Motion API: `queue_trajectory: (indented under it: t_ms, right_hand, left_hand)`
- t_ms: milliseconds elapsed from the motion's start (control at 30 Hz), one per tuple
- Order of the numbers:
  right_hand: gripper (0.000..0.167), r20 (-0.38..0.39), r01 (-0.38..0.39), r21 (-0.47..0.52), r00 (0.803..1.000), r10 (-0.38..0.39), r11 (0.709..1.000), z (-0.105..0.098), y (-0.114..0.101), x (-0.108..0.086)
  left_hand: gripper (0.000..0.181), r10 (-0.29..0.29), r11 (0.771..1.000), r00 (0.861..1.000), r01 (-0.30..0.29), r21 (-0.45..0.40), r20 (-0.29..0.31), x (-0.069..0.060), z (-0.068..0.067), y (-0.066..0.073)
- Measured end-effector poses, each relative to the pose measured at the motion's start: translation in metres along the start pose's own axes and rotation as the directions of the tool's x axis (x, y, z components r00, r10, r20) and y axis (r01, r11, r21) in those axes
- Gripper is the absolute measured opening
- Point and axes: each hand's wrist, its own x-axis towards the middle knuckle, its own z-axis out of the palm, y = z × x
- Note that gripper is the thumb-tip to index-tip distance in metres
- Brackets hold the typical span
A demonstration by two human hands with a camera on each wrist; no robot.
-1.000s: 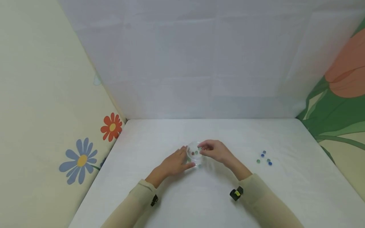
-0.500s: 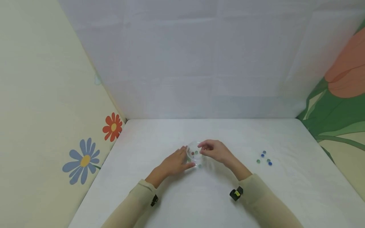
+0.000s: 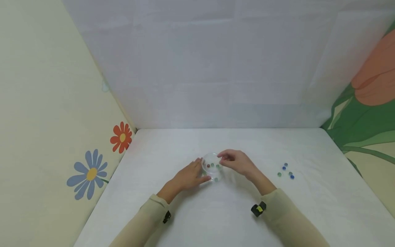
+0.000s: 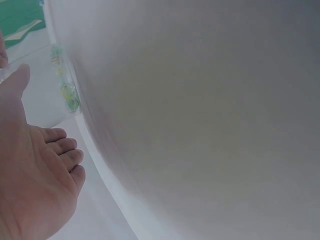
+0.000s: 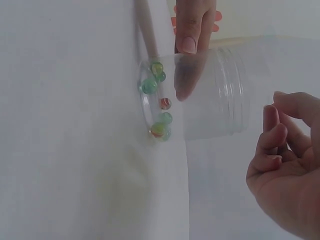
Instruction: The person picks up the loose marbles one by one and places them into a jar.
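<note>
A clear jar (image 3: 212, 171) stands upright, with several green marbles and a reddish one (image 5: 165, 103) low inside. My left hand (image 3: 189, 176) rests against the jar's left side, thumb across the near side and fingers extended. In the left wrist view the left hand (image 4: 37, 175) shows its palm, fingers slightly bent. Beside the jar's rim at the upper right is my right hand (image 3: 239, 163), holding nothing. The right wrist view shows this right hand (image 5: 295, 160) off the jar's mouth, index finger and thumb near each other and the other fingers loosely bent.
To the right on the white table (image 3: 247, 219) lie several loose marbles, among them a blue one (image 3: 292, 177) and a green one (image 3: 279, 174). A white sheet (image 3: 197, 68) hangs behind the table, and flower-patterned walls (image 3: 46, 120) stand at both sides.
My right hand has moved slightly right, away from the jar's mouth. The green marble at its fingertips one second ago has left them. My left hand has stayed in place.
</note>
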Motion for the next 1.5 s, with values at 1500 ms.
queue_trajectory:
  t_ms: [1500]
  right_hand:
    - [0.042, -0.017, -0.017, -0.132, 1.000, 0.015, 0.991, -0.102, 0.059, -0.048]
  left_hand:
    - [0.096, 0.006, 1.000, 1.000, -0.006, -0.010, 0.021, 0.000, -0.003, 0.001]
